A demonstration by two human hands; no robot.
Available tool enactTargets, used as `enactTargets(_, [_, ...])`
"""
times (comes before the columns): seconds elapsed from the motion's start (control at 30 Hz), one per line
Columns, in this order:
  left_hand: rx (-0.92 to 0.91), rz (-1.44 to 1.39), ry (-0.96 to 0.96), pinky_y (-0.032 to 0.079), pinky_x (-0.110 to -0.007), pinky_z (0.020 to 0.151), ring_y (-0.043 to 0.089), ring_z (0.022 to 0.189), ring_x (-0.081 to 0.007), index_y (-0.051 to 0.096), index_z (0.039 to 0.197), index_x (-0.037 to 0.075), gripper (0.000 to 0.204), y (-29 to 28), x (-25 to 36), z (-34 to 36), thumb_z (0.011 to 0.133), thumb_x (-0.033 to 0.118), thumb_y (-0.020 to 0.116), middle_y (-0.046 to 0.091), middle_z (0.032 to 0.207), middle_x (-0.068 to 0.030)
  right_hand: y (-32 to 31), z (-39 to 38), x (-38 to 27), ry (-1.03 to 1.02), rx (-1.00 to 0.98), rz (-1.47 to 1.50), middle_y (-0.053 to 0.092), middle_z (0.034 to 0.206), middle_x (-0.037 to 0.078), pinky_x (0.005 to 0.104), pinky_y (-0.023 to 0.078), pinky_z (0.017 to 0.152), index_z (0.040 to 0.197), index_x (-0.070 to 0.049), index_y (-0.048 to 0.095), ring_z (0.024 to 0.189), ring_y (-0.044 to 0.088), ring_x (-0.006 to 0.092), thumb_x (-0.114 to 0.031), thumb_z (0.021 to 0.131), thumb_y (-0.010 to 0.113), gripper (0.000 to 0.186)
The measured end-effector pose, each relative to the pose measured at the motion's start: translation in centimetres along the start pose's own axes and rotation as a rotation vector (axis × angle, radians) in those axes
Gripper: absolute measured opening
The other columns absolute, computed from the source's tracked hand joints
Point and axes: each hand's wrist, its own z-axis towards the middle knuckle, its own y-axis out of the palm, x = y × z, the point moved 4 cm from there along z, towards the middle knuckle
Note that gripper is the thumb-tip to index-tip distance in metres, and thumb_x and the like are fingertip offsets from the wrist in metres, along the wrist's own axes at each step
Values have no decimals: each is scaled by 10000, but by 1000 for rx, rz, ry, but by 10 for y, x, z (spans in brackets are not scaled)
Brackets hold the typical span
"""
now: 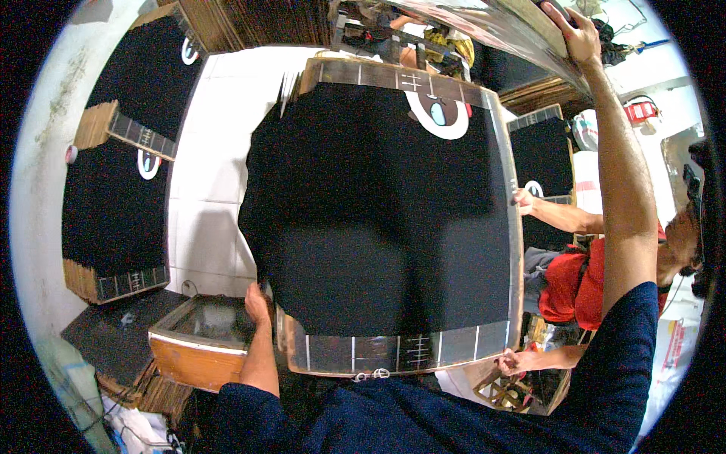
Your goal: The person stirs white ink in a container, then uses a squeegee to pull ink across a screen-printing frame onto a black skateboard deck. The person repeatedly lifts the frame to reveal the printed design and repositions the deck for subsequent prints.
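Note:
A large black cloth (340, 189) lies over a flat board (374, 352) in front of me, with a white, brown and blue printed eye shape (440, 113) near its far right corner. The cloth's left edge hangs wavy past the board. My left hand (258, 303) is closed at the cloth's near left corner; its fingertips are partly hidden. High at the far right, my right hand (581, 38) grips the edge of a large raised frame (541, 34). Another person's hands hold the board's right edge, one midway (523, 200), one at the near corner (510, 362).
More boards with black cloth (113, 204) and eye prints stand along the left wall. An orange-sided wooden box (197, 352) with a glass-like top sits by my left forearm. A person in a red top (578, 284) is at the right. White tiled floor (215, 144) shows between.

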Motion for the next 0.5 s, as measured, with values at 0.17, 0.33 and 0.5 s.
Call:
enactTargets(0.17, [336, 327, 150, 502, -538, 746, 651, 912, -442, 660, 1071, 82, 198, -59, 90, 23, 1038, 232, 535, 695, 1004, -180, 3, -1, -12, -59, -68, 163, 746, 837, 125, 411, 501, 707, 939, -60, 786, 776, 687, 242, -713, 808, 703, 671])
enactTargets(0.33, [655, 437, 298, 522, -538, 742, 704, 846, -412, 753, 995, 147, 281, -186, 209, 64, 1005, 324, 535, 747, 931, -162, -3, 21, -7, 27, -92, 134, 750, 841, 156, 425, 527, 740, 940, -48, 784, 800, 714, 261, -742, 779, 709, 717])
enactTargets(0.5, [699, 670, 187, 547, -492, 747, 717, 882, -391, 779, 1075, 171, 279, -385, 244, -5, 1005, 365, 590, 756, 990, -160, -11, 33, -7, 4, -110, 167, 753, 891, 170, 430, 531, 797, 958, -47, 775, 874, 723, 294, -758, 782, 705, 735])
